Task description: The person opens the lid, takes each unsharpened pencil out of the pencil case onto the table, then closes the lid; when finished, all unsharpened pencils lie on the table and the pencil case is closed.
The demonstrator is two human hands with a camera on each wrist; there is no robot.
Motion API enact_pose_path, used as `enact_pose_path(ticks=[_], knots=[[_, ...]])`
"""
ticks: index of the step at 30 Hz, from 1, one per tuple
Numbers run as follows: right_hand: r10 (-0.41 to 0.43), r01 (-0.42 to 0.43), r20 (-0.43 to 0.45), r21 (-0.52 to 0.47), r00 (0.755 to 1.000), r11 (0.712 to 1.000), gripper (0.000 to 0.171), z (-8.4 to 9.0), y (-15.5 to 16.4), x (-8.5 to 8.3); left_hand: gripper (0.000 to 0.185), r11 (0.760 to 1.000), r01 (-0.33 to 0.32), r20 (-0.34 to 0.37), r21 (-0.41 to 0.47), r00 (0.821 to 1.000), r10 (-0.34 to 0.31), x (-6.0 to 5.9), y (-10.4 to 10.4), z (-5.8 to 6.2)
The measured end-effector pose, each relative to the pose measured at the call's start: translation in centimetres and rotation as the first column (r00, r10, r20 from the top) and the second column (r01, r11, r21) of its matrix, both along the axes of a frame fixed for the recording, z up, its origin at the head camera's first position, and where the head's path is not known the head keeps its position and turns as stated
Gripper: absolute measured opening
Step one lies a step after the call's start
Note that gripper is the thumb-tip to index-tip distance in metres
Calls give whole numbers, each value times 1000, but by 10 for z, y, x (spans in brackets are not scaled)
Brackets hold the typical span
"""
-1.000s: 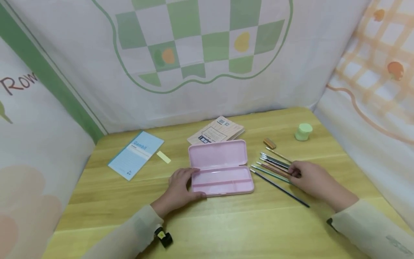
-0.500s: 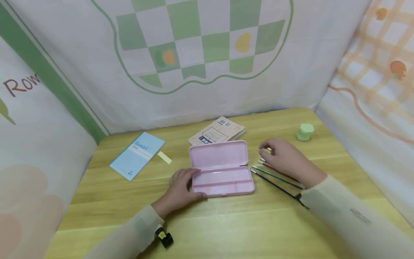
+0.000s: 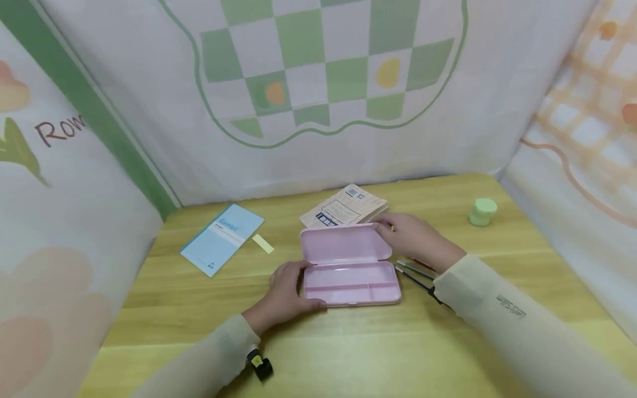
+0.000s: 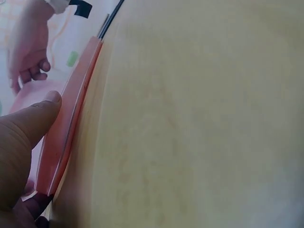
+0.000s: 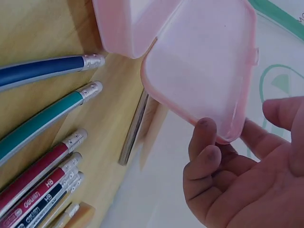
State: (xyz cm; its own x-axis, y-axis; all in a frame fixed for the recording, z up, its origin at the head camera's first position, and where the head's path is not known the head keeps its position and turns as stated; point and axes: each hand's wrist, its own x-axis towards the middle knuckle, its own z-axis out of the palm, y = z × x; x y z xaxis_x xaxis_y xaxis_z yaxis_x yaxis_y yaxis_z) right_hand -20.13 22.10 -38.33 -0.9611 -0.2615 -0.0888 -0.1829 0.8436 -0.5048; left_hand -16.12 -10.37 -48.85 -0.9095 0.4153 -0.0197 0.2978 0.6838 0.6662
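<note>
A pink pencil case point(image 3: 335, 305) lies on the table with its lid point(image 3: 343, 246) raised; no pencils lie in its compartments. My left hand point(image 3: 286, 296) grips the case's left end, its thumb along the front side in the left wrist view. At the lid's upper right corner is my right hand point(image 3: 410, 235). In the right wrist view its loosely bent fingers point(image 5: 206, 137) touch that corner, while the thumb stands apart from it. Several pencils, among them a navy pencil point(image 5: 42, 73) and a green pencil point(image 5: 42, 118), lie right of the case, partly under the right arm.
A blue notebook point(image 3: 222, 239) and a pale yellow strip point(image 3: 263, 244) lie to the left. Behind the lid sits a tan booklet point(image 3: 343, 207). A light green lidded pot point(image 3: 482, 212) stands at the back right. A brown-orange block point(image 5: 81, 216) lies by the pencils.
My right hand has moved left from the pencils to the lid's corner. The left hand has kept its grip on the case. The head view has shifted slightly.
</note>
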Motion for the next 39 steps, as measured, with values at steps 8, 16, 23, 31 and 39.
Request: enact_pose_path(ticks=[8, 16, 23, 31, 39], knots=[[163, -166, -73, -43, 984, 985, 25, -3, 9, 20, 129, 992, -80, 27, 95, 997, 78, 0, 2, 0], [385, -383, 38, -49, 922, 922, 37, -15, 13, 41, 112, 999, 17, 16, 32, 1000, -17, 0, -1, 5], [411, -415, 120, 17, 904, 910, 65, -31, 1, 51, 104, 995, 90, -19, -40, 996, -91, 0, -4, 1], [393, -395, 33, 101, 919, 913, 72, -42, -10, 55, 93, 994, 88, 33, -64, 996, -86, 0, -3, 2], [375, -373, 12, 120, 927, 920, 75, -43, -13, 56, 92, 994, 85, 3, -64, 996, -85, -2, -2, 1]])
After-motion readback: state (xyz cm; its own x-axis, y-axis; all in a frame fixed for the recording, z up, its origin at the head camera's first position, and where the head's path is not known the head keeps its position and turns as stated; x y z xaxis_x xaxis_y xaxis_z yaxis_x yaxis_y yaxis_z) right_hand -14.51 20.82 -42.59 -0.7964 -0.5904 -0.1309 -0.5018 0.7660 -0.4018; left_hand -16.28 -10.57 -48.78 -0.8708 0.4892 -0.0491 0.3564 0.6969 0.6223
